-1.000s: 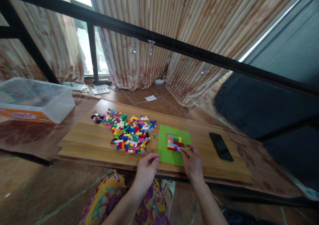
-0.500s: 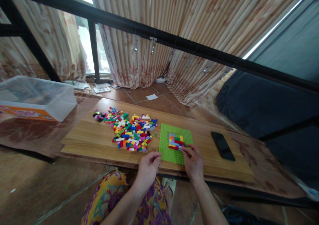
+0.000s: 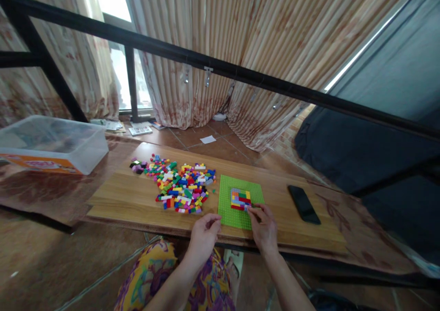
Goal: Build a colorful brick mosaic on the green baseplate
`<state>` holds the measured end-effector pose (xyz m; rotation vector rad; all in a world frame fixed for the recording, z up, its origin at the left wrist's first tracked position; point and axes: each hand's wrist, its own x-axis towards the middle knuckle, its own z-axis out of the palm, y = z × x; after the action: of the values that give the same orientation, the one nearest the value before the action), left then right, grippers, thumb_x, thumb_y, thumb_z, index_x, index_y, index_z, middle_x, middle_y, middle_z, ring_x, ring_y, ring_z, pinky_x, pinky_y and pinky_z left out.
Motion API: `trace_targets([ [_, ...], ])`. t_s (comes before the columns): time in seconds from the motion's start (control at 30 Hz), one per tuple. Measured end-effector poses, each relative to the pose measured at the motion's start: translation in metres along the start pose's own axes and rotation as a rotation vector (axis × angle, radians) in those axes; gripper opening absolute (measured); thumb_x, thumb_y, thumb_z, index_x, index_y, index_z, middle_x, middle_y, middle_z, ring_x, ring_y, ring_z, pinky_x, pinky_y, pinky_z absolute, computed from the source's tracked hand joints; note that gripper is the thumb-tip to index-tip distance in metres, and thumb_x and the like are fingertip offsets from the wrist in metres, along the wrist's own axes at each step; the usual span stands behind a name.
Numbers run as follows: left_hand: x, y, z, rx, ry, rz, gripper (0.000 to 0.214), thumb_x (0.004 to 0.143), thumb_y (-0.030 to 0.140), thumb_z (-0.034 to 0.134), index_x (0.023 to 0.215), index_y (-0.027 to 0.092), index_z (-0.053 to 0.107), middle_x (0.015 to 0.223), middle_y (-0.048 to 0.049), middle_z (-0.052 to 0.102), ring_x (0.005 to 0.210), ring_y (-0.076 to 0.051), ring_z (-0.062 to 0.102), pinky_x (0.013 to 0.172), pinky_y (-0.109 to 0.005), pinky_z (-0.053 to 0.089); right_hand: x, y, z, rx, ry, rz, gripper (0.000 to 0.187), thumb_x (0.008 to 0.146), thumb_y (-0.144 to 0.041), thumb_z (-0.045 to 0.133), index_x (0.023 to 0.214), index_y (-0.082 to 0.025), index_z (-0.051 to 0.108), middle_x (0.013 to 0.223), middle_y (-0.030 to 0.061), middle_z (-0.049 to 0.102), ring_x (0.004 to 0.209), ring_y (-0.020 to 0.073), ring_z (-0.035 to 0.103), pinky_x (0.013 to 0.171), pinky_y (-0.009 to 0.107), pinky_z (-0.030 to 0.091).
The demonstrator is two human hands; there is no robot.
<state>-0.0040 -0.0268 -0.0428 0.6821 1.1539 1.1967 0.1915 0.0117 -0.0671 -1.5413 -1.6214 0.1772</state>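
A green baseplate (image 3: 227, 214) lies on the wooden board, bearing a low block of colourful toy bricks (image 3: 240, 198) with red, yellow, blue, grey and green pieces. My right hand (image 3: 264, 226) pinches a small pale purple brick (image 3: 247, 208) between thumb and forefinger, at the near right corner of that block. By the baseplate's near left corner is my left hand (image 3: 204, 232), its fingers curled and closed, the tips at the plate's edge. Whatever those fingers hold, if anything, is hidden. Left of the plate spreads a pile of loose bricks (image 3: 184, 185).
A black phone (image 3: 304, 204) lies on the board (image 3: 123, 198) to the right. On the far left stands a clear plastic box (image 3: 87, 148) with an orange label. A black metal rail (image 3: 165, 49) crosses in front of the curtains (image 3: 192, 104).
The view has shifted slightly, so the scene sits a little lower. My right hand keeps its pinch at the block's near right corner. My left hand stays closed by the plate.
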Motion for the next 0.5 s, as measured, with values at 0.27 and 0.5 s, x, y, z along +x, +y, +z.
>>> trace_targets([
  [0.27,0.0,-0.003,0.0,-0.036,-0.019,-0.001,0.022,0.068,0.028,0.06,0.083,0.012,0.061,0.052,0.0057,0.052,0.037,-0.005,0.038,0.039,-0.019,0.026,0.026,-0.01,-0.013,0.038,0.117,0.046,0.034,0.087,-0.039,0.046,0.095,-0.015,0.069,0.099,0.014,0.065,0.089,0.0216,0.06,0.075,0.036,0.049],
  [0.5,0.003,-0.008,0.0,-0.019,-0.015,-0.002,0.02,0.069,0.026,0.058,0.083,0.012,0.061,0.052,0.0051,0.053,0.036,-0.005,0.037,0.039,-0.02,0.025,0.082,-0.015,0.007,-0.114,-0.064,-0.006,0.045,0.09,-0.043,0.036,0.106,-0.012,0.064,0.105,0.0162,0.066,0.097,0.0248,0.059,0.086,0.041,0.046],
])
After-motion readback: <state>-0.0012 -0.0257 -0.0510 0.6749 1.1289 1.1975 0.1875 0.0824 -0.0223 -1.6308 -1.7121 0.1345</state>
